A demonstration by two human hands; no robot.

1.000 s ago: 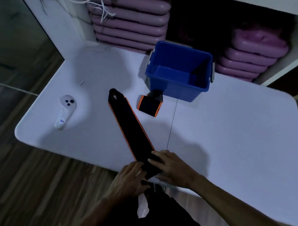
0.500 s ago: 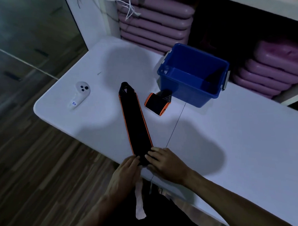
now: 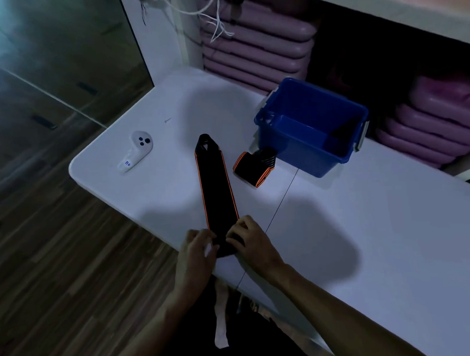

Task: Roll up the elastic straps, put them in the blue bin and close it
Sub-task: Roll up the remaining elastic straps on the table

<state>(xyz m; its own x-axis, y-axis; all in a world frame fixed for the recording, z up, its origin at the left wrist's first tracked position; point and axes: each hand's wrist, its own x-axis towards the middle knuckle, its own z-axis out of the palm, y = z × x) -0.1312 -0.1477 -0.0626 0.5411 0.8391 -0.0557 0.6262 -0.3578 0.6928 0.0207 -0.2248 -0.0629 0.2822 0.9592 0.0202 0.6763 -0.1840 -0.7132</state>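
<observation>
A long black elastic strap with orange edges (image 3: 215, 184) lies flat on the white table (image 3: 365, 226), running from the front edge toward the back. My left hand (image 3: 196, 249) and my right hand (image 3: 247, 239) both pinch its near end, which is curled into a small roll between my fingers. A second strap (image 3: 252, 166), rolled up, rests just in front of the open blue bin (image 3: 308, 147). The bin has grey latches and looks empty apart from a dark shape in one corner. No lid is visible.
A white handheld controller (image 3: 136, 152) lies on the table's left part. Stacked purple mats (image 3: 255, 50) fill the shelves behind the bin. Wooden floor lies to the left, below the table's rounded corner. A thin seam runs across the tabletop.
The view has shifted, so everything sits further right in the frame. My hands have gone from lying on the strap's near end to curling it up, and the flat part looks shorter.
</observation>
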